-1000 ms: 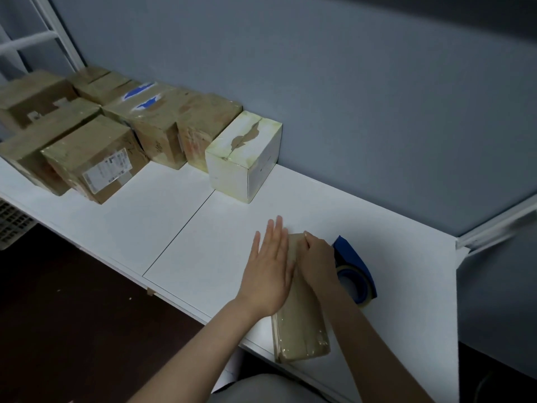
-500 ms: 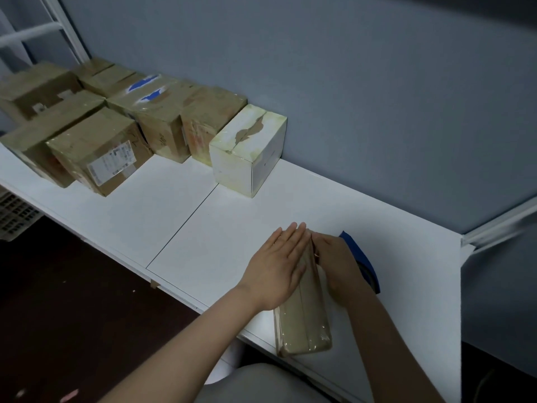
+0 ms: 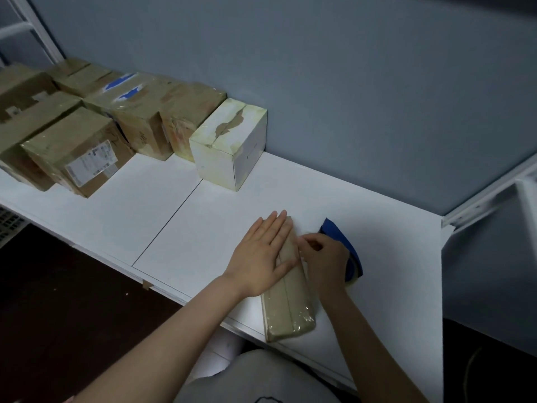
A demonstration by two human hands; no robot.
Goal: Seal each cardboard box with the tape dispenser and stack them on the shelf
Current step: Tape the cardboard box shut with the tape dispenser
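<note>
Pressing flat on the slim box (image 3: 290, 312), the left hand (image 3: 261, 257) lies with fingers straight and together over its far half. The right hand (image 3: 322, 257) sits at the box's right edge, fingers curled and tips pinched there; whether on a tape end or the cardboard itself cannot be told. The box lies under both hands, its near end close to the table's (image 3: 203, 222) front edge, with glossy film over its top seam. It is judged sealed or nearly so, with smoothing in hand. The blue tape dispenser (image 3: 340, 237) lies just behind the right hand, partly hidden by it. Beyond and left of the left hand stands a white box (image 3: 229, 146), and further left a group of brown boxes (image 3: 87, 135), taped, with none seen atop another; stacking is judged outstanding. The table is white, with a panel joint running left of the left hand. A grey-blue wall (image 3: 348, 82) backs it, a white frame rail (image 3: 479, 199) runs right of the right hand, and the floor is dark.
</note>
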